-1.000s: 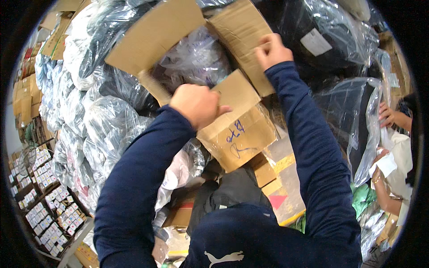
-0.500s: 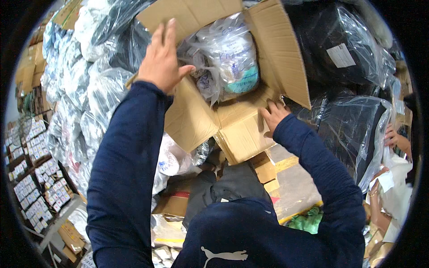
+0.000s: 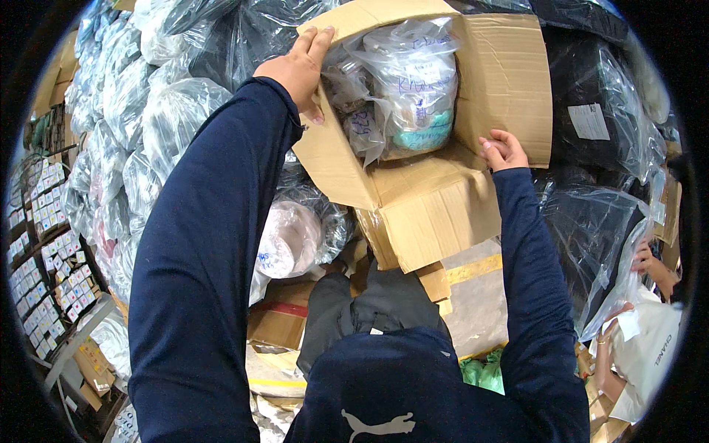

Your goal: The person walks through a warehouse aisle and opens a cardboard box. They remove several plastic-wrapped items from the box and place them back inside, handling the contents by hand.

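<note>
Cardboard box (image 3: 413,199), opened and tipped toward the wearer, sits between both raised hands in the head view, wedged among piled plastic sacks. The left hand (image 3: 301,68) grips the box's left flap (image 3: 329,159) at its upper edge, fingers hooked over the top and thumb down the outer face, so this hand is closed on cardboard and sits at the box's upper left corner. The right hand (image 3: 504,150) is lower and on the opposite side, its fingertips curled onto the seam where the right flap (image 3: 504,74) meets the front flap (image 3: 436,210); it pinches lightly rather than clasping. Between the two hands, just right of the left hand and up and left of the right, clear bags of goods (image 3: 410,88) fill the mouth of the box, one showing a teal bundle near its bottom. The bags lie nearer the left hand, touching the flap it holds. The box's long axis runs roughly from the upper right down toward the wearer's chest. Room is tight: grey and black plastic sacks (image 3: 170,111) press close beyond the left hand, dark sacks (image 3: 591,88) crowd past the right flap, and smaller cartons (image 3: 432,280) sit under the front flap. Far off beyond the right arm, another person's hands (image 3: 641,258) handle a bag, well apart.
</note>
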Tool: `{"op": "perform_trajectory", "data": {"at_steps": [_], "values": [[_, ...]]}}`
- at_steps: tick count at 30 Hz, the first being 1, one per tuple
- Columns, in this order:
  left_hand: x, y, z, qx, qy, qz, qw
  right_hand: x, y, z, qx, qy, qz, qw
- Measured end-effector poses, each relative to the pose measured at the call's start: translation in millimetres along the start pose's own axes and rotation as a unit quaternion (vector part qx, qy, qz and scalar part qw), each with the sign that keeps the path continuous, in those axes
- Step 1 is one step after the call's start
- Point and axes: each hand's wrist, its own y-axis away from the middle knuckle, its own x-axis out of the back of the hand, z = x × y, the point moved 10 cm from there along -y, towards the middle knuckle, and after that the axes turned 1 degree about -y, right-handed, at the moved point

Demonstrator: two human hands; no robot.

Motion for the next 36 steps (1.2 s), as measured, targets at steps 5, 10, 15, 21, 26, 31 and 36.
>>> {"op": "perform_trajectory", "data": {"at_steps": [5,10,15,21,26,31,36], "values": [[-3.4,-7.0,-3.0,0.012,-0.019,0.007,1.000,1.8,-3.9,4.6,0.013,0.039,0.012,0.999],[-11.1,-11.7,-7.0,0.035,-0.032,-0.008,0.999,-4.4,-2.9,-1.3,0.053,0.114,0.017,0.992],[-13.8,-10.4,-9.4,0.037,0.012,-0.019,0.999,-11.6,6.9,-7.7,0.050,0.133,0.027,0.990],[-10.0,-11.8,-6.0,0.000,0.069,0.010,0.998,-19.6,20.0,-37.1,0.210,0.250,0.002,0.945],[-18.0,-14.2,-7.0,-0.004,0.081,-0.017,0.997,-11.4,11.3,-29.9,0.163,0.179,0.003,0.970],[-18.2,-16.8,-10.0,-0.023,0.061,0.004,0.998,-7.9,5.4,-22.8,0.139,0.157,0.017,0.978],[-18.1,-19.3,-9.5,-0.040,0.028,0.019,0.999,-5.3,2.6,-15.4,0.137,0.147,0.021,0.979]]}}
